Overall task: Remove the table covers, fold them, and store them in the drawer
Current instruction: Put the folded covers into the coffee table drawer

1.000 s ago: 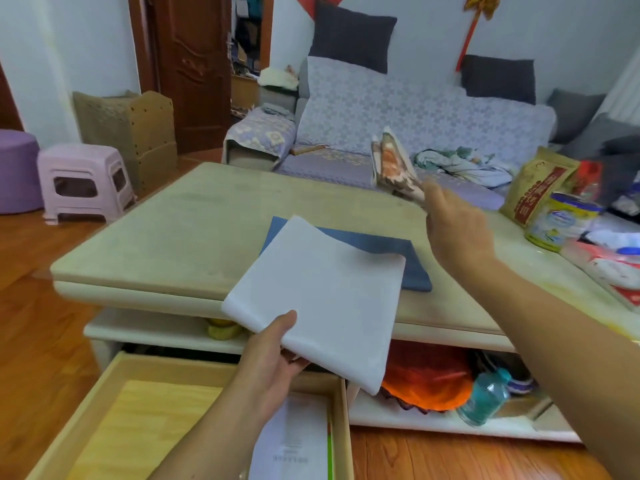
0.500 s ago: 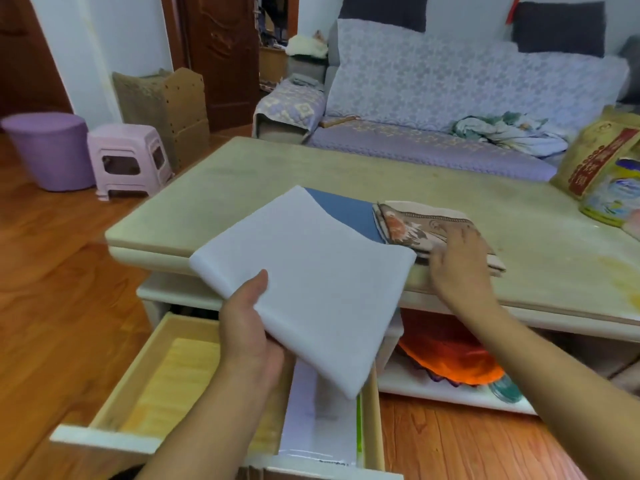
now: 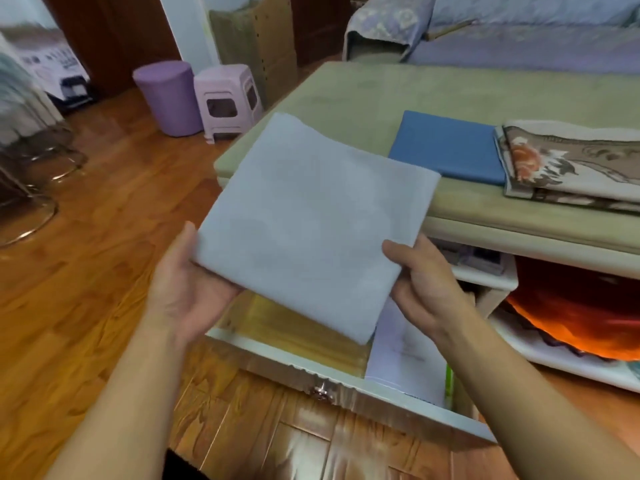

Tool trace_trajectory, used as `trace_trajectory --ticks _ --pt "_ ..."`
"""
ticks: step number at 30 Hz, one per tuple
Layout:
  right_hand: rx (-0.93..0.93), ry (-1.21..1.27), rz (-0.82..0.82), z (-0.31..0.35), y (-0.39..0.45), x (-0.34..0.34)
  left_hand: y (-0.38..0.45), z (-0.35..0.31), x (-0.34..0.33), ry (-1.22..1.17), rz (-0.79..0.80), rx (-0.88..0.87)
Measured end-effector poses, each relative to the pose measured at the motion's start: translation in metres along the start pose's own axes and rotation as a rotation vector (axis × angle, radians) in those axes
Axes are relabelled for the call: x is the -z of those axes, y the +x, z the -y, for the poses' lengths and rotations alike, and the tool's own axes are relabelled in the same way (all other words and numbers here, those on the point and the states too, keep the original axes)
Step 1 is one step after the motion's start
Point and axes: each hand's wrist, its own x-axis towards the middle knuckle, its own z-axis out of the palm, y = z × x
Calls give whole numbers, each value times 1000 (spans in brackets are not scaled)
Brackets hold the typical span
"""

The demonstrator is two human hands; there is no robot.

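- Directly below the held load, the open drawer (image 3: 294,336) shows bare wood at its left, with papers (image 3: 403,355) lying at its right.
- Left hand (image 3: 183,289) and right hand (image 3: 420,285) clamp opposite near corners of the folded white cover (image 3: 311,223), thumbs on top, fingers hidden beneath.
- The cover tilts, its far edge overhanging the table (image 3: 381,95).
- Farther on, the folded blue cover (image 3: 446,147) and patterned cover (image 3: 571,164) lie on the table, touching.

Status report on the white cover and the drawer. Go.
Both hands, left hand and right hand, grip the folded white cover above the open drawer. Papers lie in its right side. Blue cover and patterned cover wait on table.
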Motion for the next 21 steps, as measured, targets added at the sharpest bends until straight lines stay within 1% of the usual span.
trace_trajectory --ticks 2,4,8,9,11,13,15,18,20,21 --pt "-30 -80 -10 -16 3 11 13 3 31 310 -109 81" --pt "-82 -148 -34 -32 3 24 22 19 45 558 -119 187" --pt "-241 -345 -33 -64 -3 48 51 53 52 822 3 418" --pt "-294 -353 -46 -73 -4 54 59 59 55 883 -4 470" --pt "-398 -332 -103 -87 -2 66 80 70 58 1020 -71 609" --pt "-522 -299 -163 -90 5 71 101 77 57 1146 -84 696" --pt "-623 -279 -205 -89 13 74 119 90 56 1272 -71 722" --pt "-677 -382 -224 -94 20 78 133 108 56 1444 -56 669" --pt "-611 -444 -260 -97 20 75 137 117 62 1432 -49 643" --pt "-544 -413 -285 -98 23 75 138 117 66 1374 -60 639"
